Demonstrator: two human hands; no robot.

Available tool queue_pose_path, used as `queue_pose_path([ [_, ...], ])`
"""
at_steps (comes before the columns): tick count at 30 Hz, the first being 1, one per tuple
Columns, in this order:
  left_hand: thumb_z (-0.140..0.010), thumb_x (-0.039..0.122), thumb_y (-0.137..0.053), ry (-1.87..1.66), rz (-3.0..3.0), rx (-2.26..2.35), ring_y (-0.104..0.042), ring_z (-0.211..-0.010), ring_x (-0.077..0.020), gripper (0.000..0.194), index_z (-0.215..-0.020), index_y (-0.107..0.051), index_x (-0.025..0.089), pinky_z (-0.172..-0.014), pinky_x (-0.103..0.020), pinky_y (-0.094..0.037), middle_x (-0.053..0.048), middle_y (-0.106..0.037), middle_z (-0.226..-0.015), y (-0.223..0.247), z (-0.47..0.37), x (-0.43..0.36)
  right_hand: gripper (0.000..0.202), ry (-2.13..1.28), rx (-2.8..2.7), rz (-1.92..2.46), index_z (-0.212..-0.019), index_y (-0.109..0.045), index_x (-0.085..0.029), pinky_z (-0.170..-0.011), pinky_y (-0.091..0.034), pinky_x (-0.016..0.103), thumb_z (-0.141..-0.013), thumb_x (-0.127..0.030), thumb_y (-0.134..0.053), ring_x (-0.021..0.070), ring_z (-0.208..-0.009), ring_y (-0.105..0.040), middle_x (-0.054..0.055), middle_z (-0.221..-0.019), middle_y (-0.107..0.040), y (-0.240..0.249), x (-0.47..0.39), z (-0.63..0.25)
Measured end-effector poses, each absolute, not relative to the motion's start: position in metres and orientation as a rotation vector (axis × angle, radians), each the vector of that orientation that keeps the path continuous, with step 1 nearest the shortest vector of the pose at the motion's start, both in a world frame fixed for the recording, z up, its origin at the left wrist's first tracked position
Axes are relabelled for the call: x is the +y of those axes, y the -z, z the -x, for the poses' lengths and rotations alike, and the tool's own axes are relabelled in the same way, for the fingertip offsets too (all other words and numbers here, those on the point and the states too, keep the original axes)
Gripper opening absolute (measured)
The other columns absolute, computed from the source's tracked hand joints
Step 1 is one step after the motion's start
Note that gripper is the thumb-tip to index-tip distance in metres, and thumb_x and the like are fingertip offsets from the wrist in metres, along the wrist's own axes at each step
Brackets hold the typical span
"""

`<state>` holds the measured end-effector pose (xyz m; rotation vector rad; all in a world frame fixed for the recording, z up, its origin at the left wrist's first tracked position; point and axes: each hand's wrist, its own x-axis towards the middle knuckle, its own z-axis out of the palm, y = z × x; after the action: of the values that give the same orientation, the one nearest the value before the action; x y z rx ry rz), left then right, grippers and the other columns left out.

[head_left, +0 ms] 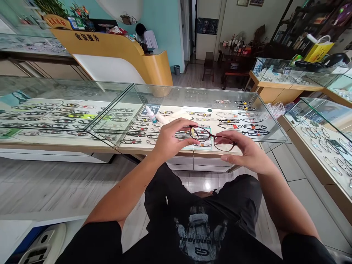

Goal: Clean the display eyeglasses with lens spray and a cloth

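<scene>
Observed from the room: a pair of dark red glasses (212,136) is held up above the near edge of a glass display case (137,149), in front of the seated wearer of a black shirt (154,238). The left hand (170,137) pinches one end of the frame between thumb and fingers. The right hand (247,152) is at the other end, its thumb spread well apart from the fingers; I cannot tell how firmly these fingers touch the frame. Rows of other glasses (255,127) lie inside the case. A small white bottle (151,115) is near the left hand, on its far side. Beyond, another person (150,39) is behind a yellow-brown counter (156,66).
</scene>
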<state>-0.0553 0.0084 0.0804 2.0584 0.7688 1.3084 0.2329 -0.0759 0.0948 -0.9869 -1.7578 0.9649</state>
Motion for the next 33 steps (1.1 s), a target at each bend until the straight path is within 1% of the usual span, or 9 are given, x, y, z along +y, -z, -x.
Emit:
queue_pose_path([
  [3,-0.071,0.061,-0.096,-1.446,-1.996,0.815,-0.075,-0.113,-0.0273,0.057,-0.117,-0.082,0.030,-0.109,-0.046,-0.065,-0.007,-0.079,-0.115,-0.096,0.056,0.001,0.055,-0.460,-1.751,1.061,-0.137,-0.074,-0.033,-0.110,-0.060,0.051,-0.086,-0.036,-0.093,0.0310,-0.123,-0.073,0.008,-0.133,-0.078,-0.109,-0.080,-0.231],
  [6,-0.071,0.057,-0.098,-1.526,-1.947,0.805,-0.075,-0.114,-0.0274,0.057,-0.118,-0.080,0.030,-0.112,-0.048,-0.065,-0.006,-0.078,-0.116,-0.118,0.056,-0.005,0.048,-0.138,-1.803,1.023,-0.132,-0.077,-0.033,-0.098,-0.066,0.049,-0.086,-0.037,-0.093,0.0303,-0.109,-0.077,0.007,-0.122,-0.081,-0.133,-0.080,-0.230],
  [10,-0.072,0.050,-0.100,-1.503,-1.960,0.769,-0.077,-0.114,-0.0284,0.053,-0.116,-0.079,0.030,-0.112,-0.050,-0.065,-0.004,-0.077,-0.113,-0.160,0.059,-0.009,0.044,0.108,-1.903,0.950,-0.129,-0.080,-0.035,-0.085,-0.069,0.044,-0.087,-0.038,-0.093,0.0267,-0.093,-0.078,0.004,-0.108,-0.082,-0.182,-0.082,-0.234],
  [14,-0.079,0.045,-0.097,-1.541,-2.153,0.678,-0.074,-0.116,-0.0261,0.045,-0.118,-0.076,0.033,-0.110,-0.052,-0.066,-0.003,-0.072,-0.116,-0.207,0.065,-0.005,0.046,0.269,-1.950,0.946,-0.130,-0.081,-0.041,-0.080,-0.070,0.042,-0.086,-0.046,-0.092,0.0265,-0.095,-0.077,0.002,-0.113,-0.081,-0.232,-0.084,-0.239],
  [18,-0.069,0.058,-0.100,-1.878,-2.419,0.365,-0.068,-0.117,-0.0253,0.060,-0.118,-0.076,0.034,-0.097,-0.047,-0.068,-0.005,-0.062,-0.122,-0.247,0.065,0.013,0.054,0.539,-1.910,0.794,-0.135,-0.080,-0.040,-0.080,-0.071,0.046,-0.083,-0.050,-0.093,0.0279,-0.097,-0.074,0.005,-0.115,-0.078,-0.266,-0.075,-0.240],
  [25,-0.063,0.084,-0.089,-2.156,-2.530,0.093,-0.065,-0.117,-0.0237,0.082,-0.123,-0.071,0.032,-0.093,-0.039,-0.064,-0.006,-0.056,-0.126,-0.321,0.052,0.071,0.054,0.697,-1.681,0.627,-0.138,-0.076,-0.038,-0.083,-0.069,0.041,-0.088,-0.054,-0.088,0.0314,-0.109,-0.074,0.009,-0.130,-0.071,-0.307,-0.046,-0.231],
  [28,-0.074,0.094,-0.070,-2.286,-2.499,-0.021,-0.063,-0.118,-0.0210,0.078,-0.130,-0.067,0.039,-0.094,-0.035,-0.060,-0.004,-0.054,-0.130,-0.332,0.045,0.093,0.046,0.671,-1.607,0.586,-0.139,-0.073,-0.038,-0.088,-0.068,0.040,-0.095,-0.047,-0.082,0.0317,-0.117,-0.074,0.008,-0.136,-0.069,-0.312,-0.036,-0.222],
  [30,-0.079,0.094,-0.065,-2.345,-2.386,-0.019,-0.061,-0.121,-0.0198,0.077,-0.133,-0.065,0.038,-0.098,-0.034,-0.058,-0.003,-0.053,-0.133,-0.325,0.042,0.093,0.047,0.681,-1.577,0.526,-0.141,-0.072,-0.035,-0.088,-0.068,0.039,-0.096,-0.044,-0.080,0.0303,-0.120,-0.073,0.008,-0.136,-0.068,-0.310,-0.032,-0.214],
  [33,-0.079,0.083,-0.077,-2.334,-2.253,0.097,-0.059,-0.128,-0.0216,0.074,-0.134,-0.066,0.035,-0.108,-0.036,-0.054,-0.004,-0.052,-0.140,-0.305,0.039,0.069,0.047,0.674,-1.559,0.504,-0.141,-0.072,-0.032,-0.088,-0.068,0.040,-0.096,-0.038,-0.079,0.0292,-0.121,-0.071,0.008,-0.134,-0.068,-0.300,-0.033,-0.201],
])
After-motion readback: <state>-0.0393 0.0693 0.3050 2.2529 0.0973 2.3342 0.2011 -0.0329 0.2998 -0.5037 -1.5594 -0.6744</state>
